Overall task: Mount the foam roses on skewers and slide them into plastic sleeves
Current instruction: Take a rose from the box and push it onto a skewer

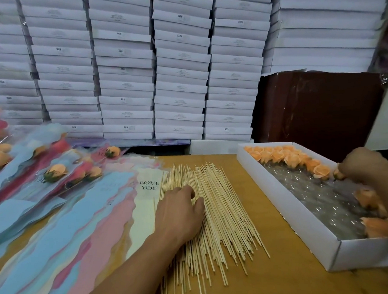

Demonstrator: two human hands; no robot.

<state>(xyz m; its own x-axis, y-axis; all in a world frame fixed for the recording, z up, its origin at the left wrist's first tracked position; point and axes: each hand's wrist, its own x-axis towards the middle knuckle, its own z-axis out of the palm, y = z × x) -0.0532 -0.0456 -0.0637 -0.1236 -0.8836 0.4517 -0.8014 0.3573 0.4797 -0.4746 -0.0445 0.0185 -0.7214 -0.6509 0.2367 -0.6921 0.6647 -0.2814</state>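
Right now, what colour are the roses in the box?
Orange, a soft peach shade, the roses show best in the head view.

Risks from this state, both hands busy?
1. Left hand rests on the loose skewer pile; pulling one may drag neighbours or scatter them toward the table edge.
2. Right hand pinches a rose in the white box; squeezing could dent the foam petals.

Boxes: we see stacks of flat white boxes (181, 64) filling the wall from 9 to 1 o'clock.
Panel: we see a dark brown board (319, 108) at 2 o'clock.
Table: we see a wooden tabletop (294, 282) at 5 o'clock.
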